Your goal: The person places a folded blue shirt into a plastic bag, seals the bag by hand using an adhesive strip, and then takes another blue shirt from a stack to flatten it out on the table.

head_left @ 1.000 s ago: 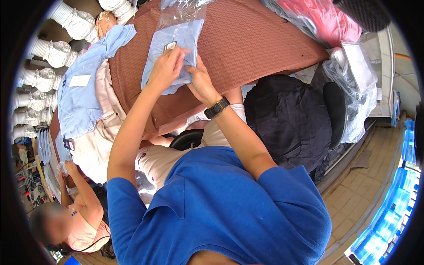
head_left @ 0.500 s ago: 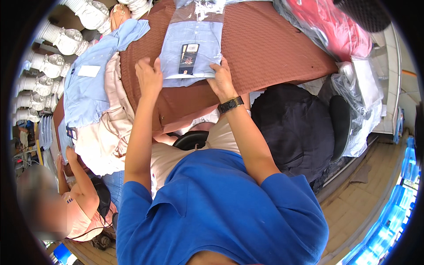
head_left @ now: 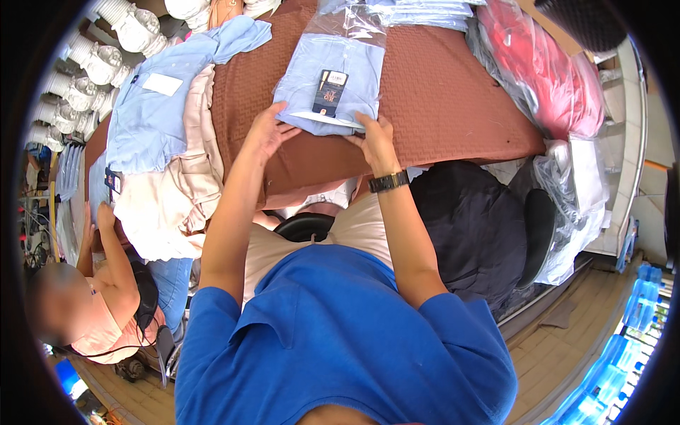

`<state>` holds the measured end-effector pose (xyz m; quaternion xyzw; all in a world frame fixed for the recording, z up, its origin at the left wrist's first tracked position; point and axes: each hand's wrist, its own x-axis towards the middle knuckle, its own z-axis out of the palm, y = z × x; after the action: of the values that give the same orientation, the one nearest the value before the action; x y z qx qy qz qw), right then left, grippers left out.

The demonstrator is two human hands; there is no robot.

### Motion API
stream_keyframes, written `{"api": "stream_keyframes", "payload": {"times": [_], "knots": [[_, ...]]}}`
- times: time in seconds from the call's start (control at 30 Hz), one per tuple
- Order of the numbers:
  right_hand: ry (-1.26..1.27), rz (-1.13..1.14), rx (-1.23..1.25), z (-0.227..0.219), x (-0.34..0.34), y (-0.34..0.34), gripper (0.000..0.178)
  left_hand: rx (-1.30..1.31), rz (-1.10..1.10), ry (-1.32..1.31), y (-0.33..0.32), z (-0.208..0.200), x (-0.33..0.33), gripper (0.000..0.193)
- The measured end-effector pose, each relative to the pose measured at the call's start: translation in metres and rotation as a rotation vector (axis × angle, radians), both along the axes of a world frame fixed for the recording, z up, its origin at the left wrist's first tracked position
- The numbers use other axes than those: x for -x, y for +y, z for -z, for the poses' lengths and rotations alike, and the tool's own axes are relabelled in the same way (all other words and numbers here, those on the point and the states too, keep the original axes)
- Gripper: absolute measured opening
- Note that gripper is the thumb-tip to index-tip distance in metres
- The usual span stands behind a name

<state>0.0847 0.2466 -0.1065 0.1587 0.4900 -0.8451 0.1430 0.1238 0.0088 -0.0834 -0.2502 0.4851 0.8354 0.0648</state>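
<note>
Reaching forward over the table, both bare forearms run up from the blue-shirted chest to a folded light-blue shirt sealed in a clear, glossy plastic bag. The left hand lies with fingers spread and slightly curled, pinching the bag's near left corner. The right hand, a dark watch on its wrist, grips the near right edge with its thumb on top. The shirt lies flat on a brown cloth with a woven, ribbed texture, a dark rectangular tag on its front. Left of it lie loose blue and cream garments; to the right, a pink bundle in plastic.
</note>
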Motion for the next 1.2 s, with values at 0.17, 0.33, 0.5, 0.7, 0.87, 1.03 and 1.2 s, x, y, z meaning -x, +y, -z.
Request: {"api": "stream_keyframes", "payload": {"times": [0.17, 0.33, 0.5, 0.7, 0.87, 1.03, 1.2], "knots": [[0.045, -0.052, 0.037, -0.018, -0.016, -0.001, 0.035, -0.334, -0.362, 0.074, 0.046, 0.016, 0.006, 0.052], [0.072, -0.03, 0.09, -0.009, -0.012, -0.004, 0.035, -0.241, -0.282, 0.131, 0.067, 0.021, 0.019, 0.027], [0.065, -0.035, 0.064, -0.009, -0.012, -0.007, 0.036, -0.212, -0.348, 0.255, 0.091, 0.006, 0.022, 0.024], [0.104, -0.043, -0.074, -0.018, -0.016, -0.003, 0.031, -0.535, -0.387, 0.179, 0.091, 0.01, 0.028, 0.019], [0.08, -0.046, -0.122, -0.014, -0.014, -0.004, 0.035, -0.505, -0.292, 0.2, 0.085, 0.009, 0.027, 0.032], [0.28, 0.091, -0.74, -0.002, -0.014, -0.004, 0.051, -0.488, -0.223, 0.269, 0.09, 0.001, 0.023, 0.037], [1.143, 0.039, -1.454, -0.057, -0.018, -0.007, 0.06, -0.457, -0.208, 0.433, 0.072, 0.03, 0.021, 0.041]]}}
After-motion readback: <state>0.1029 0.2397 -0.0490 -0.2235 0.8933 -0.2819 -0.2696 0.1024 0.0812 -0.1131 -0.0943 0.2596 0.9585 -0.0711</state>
